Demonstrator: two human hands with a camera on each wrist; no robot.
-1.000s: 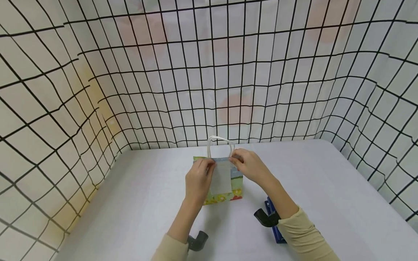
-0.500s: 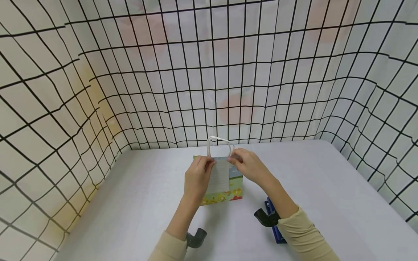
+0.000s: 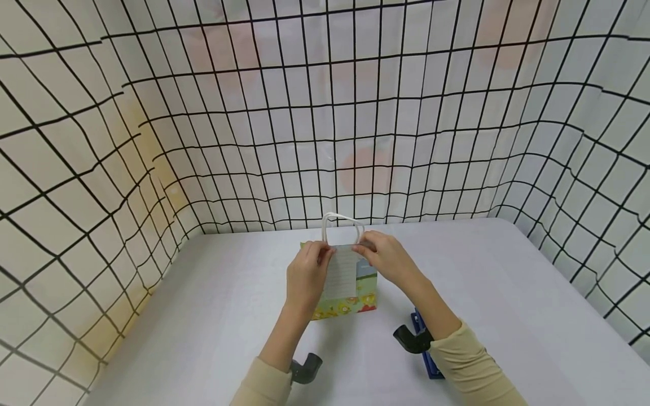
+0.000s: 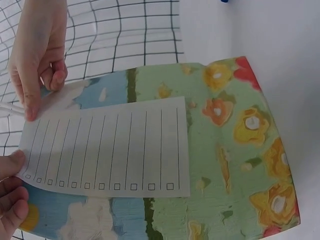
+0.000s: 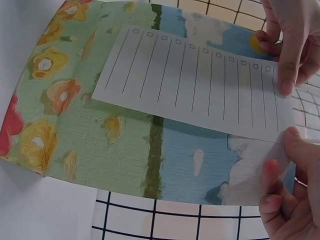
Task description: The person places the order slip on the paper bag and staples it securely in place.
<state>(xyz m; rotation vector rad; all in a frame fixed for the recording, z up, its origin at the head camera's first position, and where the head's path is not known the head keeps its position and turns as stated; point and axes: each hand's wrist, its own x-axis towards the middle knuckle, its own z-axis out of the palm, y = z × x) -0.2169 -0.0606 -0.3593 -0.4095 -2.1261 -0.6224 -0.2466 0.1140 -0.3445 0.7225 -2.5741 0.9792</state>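
A paper gift bag [image 3: 368, 287] with painted flowers, green field and blue sky stands on the table, its white cord handles [image 3: 325, 225] upright. A lined checklist sheet [image 3: 341, 276] with a column of small boxes lies against the bag's front. My left hand [image 3: 307, 276] pinches the sheet's upper left corner at the bag's top edge. At the upper right corner, my right hand [image 3: 388, 256] pinches the sheet and the bag's rim between thumb and fingers. In the right wrist view the lower end of the sheet [image 5: 112, 75] stands slightly off the bag.
A blue bar-shaped object [image 3: 433, 369] lies on the white table [image 3: 218, 316], partly hidden under the right forearm. Black wrist-camera mounts [image 3: 307, 369] jut from both sleeves. Black grid netting [image 3: 325, 121] over pale sheeting surrounds the table's back and sides.
The sheet has shifted slightly left and up against the bag, and its printed lines now show. My left hand moved slightly left and up; the right hand shifted slightly left. The bag stays in place.
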